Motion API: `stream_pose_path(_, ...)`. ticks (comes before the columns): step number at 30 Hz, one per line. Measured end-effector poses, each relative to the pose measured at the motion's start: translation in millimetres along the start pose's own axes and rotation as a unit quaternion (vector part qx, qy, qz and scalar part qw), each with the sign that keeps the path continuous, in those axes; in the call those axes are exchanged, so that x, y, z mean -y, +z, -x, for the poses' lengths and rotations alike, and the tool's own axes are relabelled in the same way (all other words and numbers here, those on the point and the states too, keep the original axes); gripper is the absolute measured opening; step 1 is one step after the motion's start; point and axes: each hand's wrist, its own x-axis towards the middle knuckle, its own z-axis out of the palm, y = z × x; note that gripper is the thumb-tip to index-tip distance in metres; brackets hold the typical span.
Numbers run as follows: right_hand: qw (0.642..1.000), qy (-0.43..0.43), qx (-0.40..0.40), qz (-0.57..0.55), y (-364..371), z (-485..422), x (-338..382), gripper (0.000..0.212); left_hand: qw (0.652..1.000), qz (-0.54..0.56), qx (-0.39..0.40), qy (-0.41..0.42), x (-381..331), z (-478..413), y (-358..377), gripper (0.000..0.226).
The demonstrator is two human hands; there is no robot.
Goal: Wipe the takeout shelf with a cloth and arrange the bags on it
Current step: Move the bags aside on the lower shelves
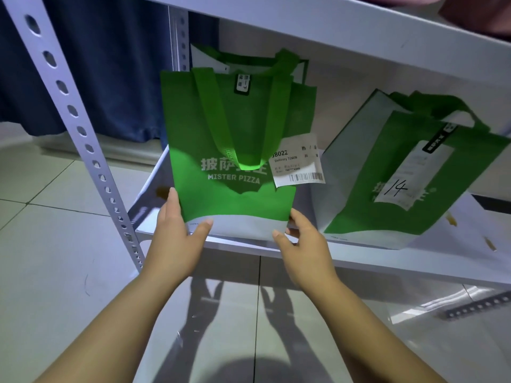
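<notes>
Directly ahead, a green pizza bag (235, 128) stands upright at the front edge of the white shelf (359, 262). The left hand (177, 236) grips its lower left corner, thumb across the front. The right hand (302, 246) pinches its lower right corner. A second green bag (401, 167) leans further right, apart.

On the white shelf (359, 265) stand the left green bag (235, 134) and, apart, the right green bag (401, 183).
</notes>
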Motion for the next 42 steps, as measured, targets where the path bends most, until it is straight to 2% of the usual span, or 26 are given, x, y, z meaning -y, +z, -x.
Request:
stream_pose_path(4, 1.0, -0.003, 0.014, 0.0, -1, 4, -3, 0.045, 1.0, -0.009, -0.005, -0.021, 0, 2, 1, 0.067)
stream_pose_path(8, 1.0, 0.008, 0.01, 0.024, -11, 5, -7, 0.045, 0.996, -0.057, -0.046, -0.048, -5, 9, 2, 0.069)
stream_pose_path(12, 1.0, 0.01, -0.012, -0.002, -35, 15, -16, 0.027, 0.993, -0.086, -0.071, -0.038, -17, 25, 8, 0.06)
stream_pose_path(15, 1.0, 0.008, -0.018, -0.023, -62, 25, -28, 0.014, 0.992, -0.111, -0.05, -0.018, -36, 40, 24, 0.048)
stream_pose_path(19, 0.999, 0.01, -0.034, -0.024, -107, 37, -48, 0.01, 0.994, -0.111, 0.005, 0.003, -76, 62, 64, 0.034)
stream_pose_path(24, 0.995, 0.025, -0.088, -0.027, -156, 36, -68, 0.015, 0.99, -0.128, 0.037, 0.052, -135, 68, 114, 0.033)
stream_pose_path(29, 0.984, 0.063, -0.166, -0.023, -177, 12, -93, 0.012, 0.987, -0.126, 0.057, 0.077, -152, 46, 149, 0.04)
stream_pose_path(32, 0.969, 0.083, -0.229, -0.031, -186, -1, -107, 0.024, 0.994, -0.095, 0.025, 0.056, -158, 23, 166, 0.04)
stream_pose_path(34, 0.961, 0.103, -0.254, -0.026, -192, -9, -114, 0.034, 0.993, -0.104, 0.031, 0.057, -159, 17, 182, 0.04)
stream_pose_path(38, 0.96, 0.141, -0.242, -0.012, -200, -22, -125, 0.057, 0.984, -0.163, 0.076, -0.004, -155, 6, 206, 0.039)
stream_pose_path(42, 0.97, 0.144, -0.195, -0.034, -202, -36, -130, 0.042, 0.986, -0.144, 0.083, -0.004, -153, -5, 217, 0.024)
